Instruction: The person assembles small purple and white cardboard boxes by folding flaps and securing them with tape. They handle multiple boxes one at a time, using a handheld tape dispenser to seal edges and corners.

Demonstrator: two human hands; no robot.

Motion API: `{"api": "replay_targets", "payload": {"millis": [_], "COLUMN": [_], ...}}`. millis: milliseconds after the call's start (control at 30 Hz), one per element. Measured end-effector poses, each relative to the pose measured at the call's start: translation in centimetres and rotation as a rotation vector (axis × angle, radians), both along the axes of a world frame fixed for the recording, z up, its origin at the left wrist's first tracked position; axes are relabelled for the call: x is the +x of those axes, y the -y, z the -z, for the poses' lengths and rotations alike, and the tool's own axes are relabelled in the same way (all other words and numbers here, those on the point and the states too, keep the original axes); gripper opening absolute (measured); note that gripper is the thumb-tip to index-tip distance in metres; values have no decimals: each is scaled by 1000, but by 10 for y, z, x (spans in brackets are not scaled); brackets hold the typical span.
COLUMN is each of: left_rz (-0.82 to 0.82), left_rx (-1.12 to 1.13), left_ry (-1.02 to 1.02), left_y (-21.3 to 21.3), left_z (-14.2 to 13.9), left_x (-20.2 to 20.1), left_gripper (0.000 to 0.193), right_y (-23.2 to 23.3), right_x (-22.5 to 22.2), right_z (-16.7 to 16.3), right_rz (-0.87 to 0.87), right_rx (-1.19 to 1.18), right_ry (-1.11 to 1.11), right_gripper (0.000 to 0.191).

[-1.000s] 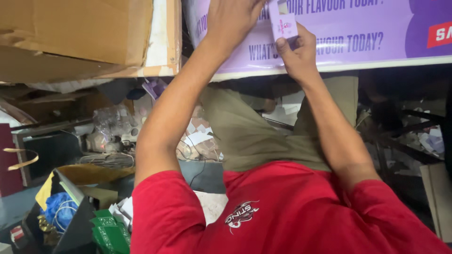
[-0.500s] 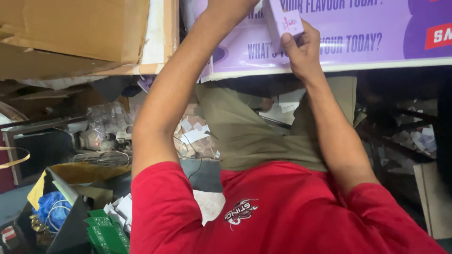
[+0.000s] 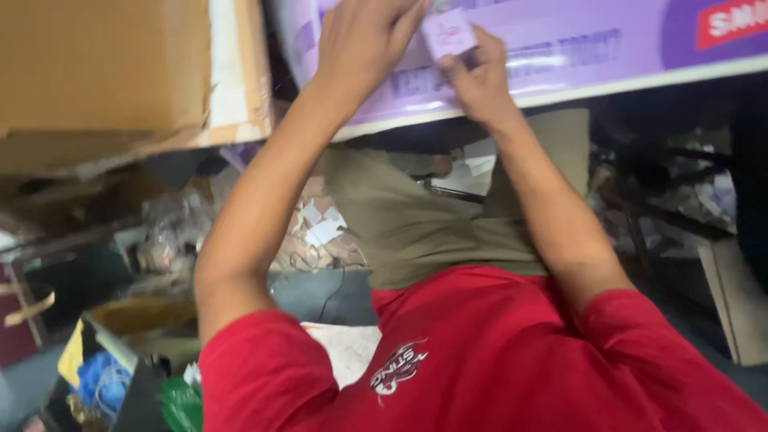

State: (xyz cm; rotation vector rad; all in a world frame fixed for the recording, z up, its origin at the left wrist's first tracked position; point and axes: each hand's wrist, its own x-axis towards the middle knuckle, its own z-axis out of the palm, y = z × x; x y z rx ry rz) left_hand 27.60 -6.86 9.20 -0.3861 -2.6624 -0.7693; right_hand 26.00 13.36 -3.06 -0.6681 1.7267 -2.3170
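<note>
- Pinching: right hand grips small pink packet — now shifted leftward.
- Left hand, curled, has closed in beside it; grip unclear.
- Purple banner behind.

Left hand now closer to the small pink box (right hand lower) — both nearly meeting

One head-worn camera looks steeply down, close over the red cotton shirt, toward raised arms.
</note>
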Motion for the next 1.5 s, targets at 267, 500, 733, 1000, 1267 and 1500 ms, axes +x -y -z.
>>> {"api": "replay_targets", "payload": {"millis": [267,500,733,1000,1267,1500], "left_rz": [28,-263,-13,12,3,-113], "left_rx": [74,-57,563,133,-87,-188], "left_ry": [137,-109,387,279,240,-7], "left_y": [-18,53,34,-10,-15,11], "left_z": [-13,-18,-21,-49,-65,-35], "left_x": [43,-16,7,33,37,16], "left_gripper": [30,31,38,30,29,28], "right_y": [-9,-4,-3,-4,16,28], "right_x": [2,10,-3,5,2,7], "right_z": [-13,-38,-35,-36,-27,-27], "right_rz": [-78,-76,-106,-167,-98,-96], "right_rx": [132,78,152,74,113,111], "right_ry": [-69,-63,-389,-175,-182,-65], "right_gripper": [47,36,30,58,35,43]}}
